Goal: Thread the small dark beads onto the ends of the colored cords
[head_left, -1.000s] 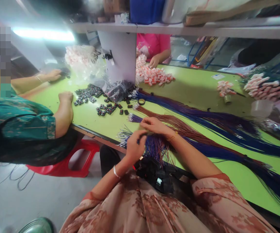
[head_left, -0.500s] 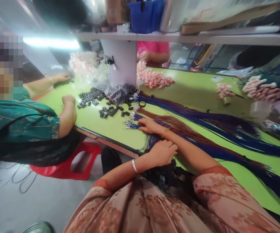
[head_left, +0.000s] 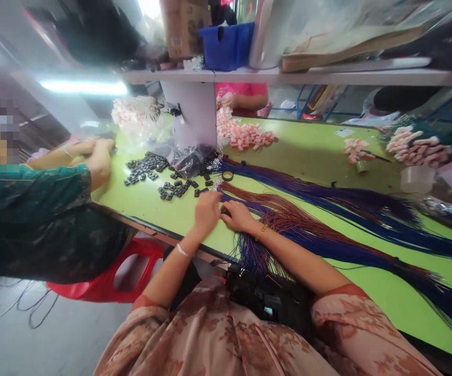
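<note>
My left hand (head_left: 207, 215) is over the table near the metal-tipped ends of the wires, its fingers drawn together and slightly blurred; whatever they hold is hidden. Beside it, my right hand (head_left: 239, 216) pinches a small black piece (head_left: 225, 211) between thumb and fingers, with its wrist across the wires. Blue wires (head_left: 300, 245) and brown wires (head_left: 288, 214) run from under my right hand toward the right. Just beyond my hands lie small black rectangular plastic pieces (head_left: 173, 190) and a roll of tape (head_left: 228, 176).
More black pieces (head_left: 145, 167) lie farther left by a plastic bag (head_left: 192, 159). Pink-and-white parts (head_left: 249, 134) are heaped at the back. A co-worker in a green sleeve (head_left: 54, 180) works at left. Overhead, a shelf (head_left: 249, 75) holds a blue bin (head_left: 228, 48). A black device (head_left: 269, 295) is at my waist.
My left hand has moved from near the table's front edge up and left to the wire ends. My right hand now pinches a black piece. The co-worker's hands have come together.
</note>
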`<act>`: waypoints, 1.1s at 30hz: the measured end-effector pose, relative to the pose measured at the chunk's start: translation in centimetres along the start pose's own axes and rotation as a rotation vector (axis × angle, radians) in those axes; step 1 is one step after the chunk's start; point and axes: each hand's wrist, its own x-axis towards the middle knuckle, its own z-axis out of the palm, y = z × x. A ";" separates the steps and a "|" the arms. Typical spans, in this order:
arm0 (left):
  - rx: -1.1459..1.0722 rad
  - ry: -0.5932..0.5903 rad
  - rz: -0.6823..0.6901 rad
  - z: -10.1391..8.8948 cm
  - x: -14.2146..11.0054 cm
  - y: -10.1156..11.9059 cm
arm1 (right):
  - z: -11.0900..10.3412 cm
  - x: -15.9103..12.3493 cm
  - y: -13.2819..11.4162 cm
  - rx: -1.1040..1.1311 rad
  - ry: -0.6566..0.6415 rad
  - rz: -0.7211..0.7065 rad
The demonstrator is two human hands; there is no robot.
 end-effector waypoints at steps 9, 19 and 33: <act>0.469 -0.376 -0.094 -3.9 3.1 -9.4 | -0.4 -0.3 -0.4 0.002 0.048 0.010; 0.378 -0.240 -0.255 -5.5 -0.6 -8.3 | -1.5 -0.9 -1.0 -0.100 0.067 0.034; -1.148 -0.086 -0.712 -1.1 -3.7 -2.5 | -1.8 -2.5 -0.7 0.641 0.162 -0.049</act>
